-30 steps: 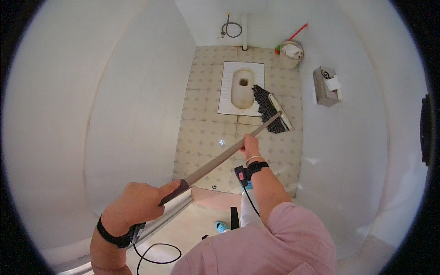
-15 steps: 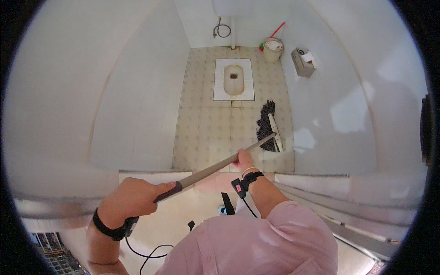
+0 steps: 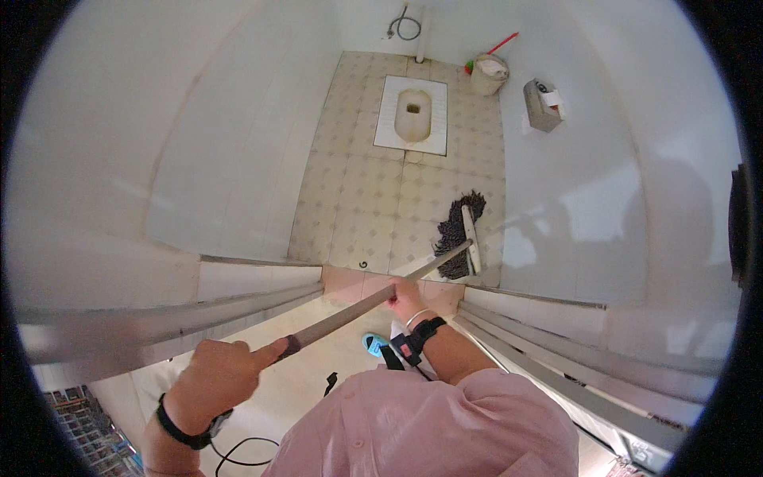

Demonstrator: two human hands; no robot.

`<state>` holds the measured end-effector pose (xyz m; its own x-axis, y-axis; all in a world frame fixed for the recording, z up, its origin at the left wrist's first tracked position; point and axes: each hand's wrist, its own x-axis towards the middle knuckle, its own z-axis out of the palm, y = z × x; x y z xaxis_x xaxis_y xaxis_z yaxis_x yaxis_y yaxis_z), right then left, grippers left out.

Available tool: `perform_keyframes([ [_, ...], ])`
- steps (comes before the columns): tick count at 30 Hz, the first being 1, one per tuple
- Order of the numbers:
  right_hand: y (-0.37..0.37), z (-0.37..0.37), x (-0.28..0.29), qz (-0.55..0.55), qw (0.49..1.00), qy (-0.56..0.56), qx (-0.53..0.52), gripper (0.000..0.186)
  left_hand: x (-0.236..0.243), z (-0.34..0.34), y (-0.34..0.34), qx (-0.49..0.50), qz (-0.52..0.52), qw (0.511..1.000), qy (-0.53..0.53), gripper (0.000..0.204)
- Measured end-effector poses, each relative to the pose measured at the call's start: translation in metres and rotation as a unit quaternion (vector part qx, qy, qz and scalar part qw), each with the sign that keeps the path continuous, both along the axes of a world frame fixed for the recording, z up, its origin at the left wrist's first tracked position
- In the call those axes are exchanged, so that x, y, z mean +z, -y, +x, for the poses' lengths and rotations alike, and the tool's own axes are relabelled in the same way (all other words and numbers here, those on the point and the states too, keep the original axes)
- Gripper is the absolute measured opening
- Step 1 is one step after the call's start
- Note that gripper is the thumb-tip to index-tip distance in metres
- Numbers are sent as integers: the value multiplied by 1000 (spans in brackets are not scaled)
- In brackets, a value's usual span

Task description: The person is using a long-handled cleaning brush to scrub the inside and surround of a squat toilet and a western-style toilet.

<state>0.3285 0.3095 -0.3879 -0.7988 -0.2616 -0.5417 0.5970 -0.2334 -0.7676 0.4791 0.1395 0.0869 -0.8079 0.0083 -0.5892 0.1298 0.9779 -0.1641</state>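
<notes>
A mop (image 3: 350, 316) with a long grey-brown handle runs slantwise from lower left to upper right. My left hand (image 3: 218, 381) is closed round the dark upper end of the handle, thumb lying along it. Farther down the handle, near the doorway, my right hand (image 3: 407, 299) is wrapped round it. The dark stringy mop head (image 3: 453, 242), fixed to a white bar (image 3: 471, 238), lies on the tiled floor (image 3: 334, 191) close to the right wall. Both wrists wear black straps with small devices.
A white squat toilet (image 3: 412, 115) is set in the floor beyond the mop. At the far right stand a bin (image 3: 489, 75) with a red-handled tool and a wall-mounted tissue box (image 3: 544, 107). A raised pink sill (image 3: 350, 288) crosses the doorway between two side walls. A hose (image 3: 408, 29) hangs at the back.
The mop head has shifted slightly toward me and to the left on the floor. Both hands have moved a little, still gripping the handle. The view has tilted, showing more of the doorway.
</notes>
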Motion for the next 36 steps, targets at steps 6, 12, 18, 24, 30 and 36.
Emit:
perform_keyframes([
  [6, -5, -73, 28, 180, 945, -146, 231, 21, -52, -31, -7, 117, 104, 987, 37, 49],
  [12, 2, -163, -86, 197, 920, -190, 279, 14, -97, -84, -28, 219, 150, 958, 111, 60],
  [18, 61, -272, -56, 461, 540, -435, 554, 12, -153, -154, -31, 284, 158, 939, 109, 62],
  [24, 4, -345, -92, 389, 861, -114, 309, 25, -150, -214, -60, 284, 198, 931, 119, 65],
  [30, -4, -274, -73, 207, 921, -171, 283, 15, -75, -192, -68, 357, 205, 896, 166, 59],
  [36, 71, -136, 7, 434, 547, -521, 491, 14, -70, -45, -67, 472, 162, 858, 120, 61],
])
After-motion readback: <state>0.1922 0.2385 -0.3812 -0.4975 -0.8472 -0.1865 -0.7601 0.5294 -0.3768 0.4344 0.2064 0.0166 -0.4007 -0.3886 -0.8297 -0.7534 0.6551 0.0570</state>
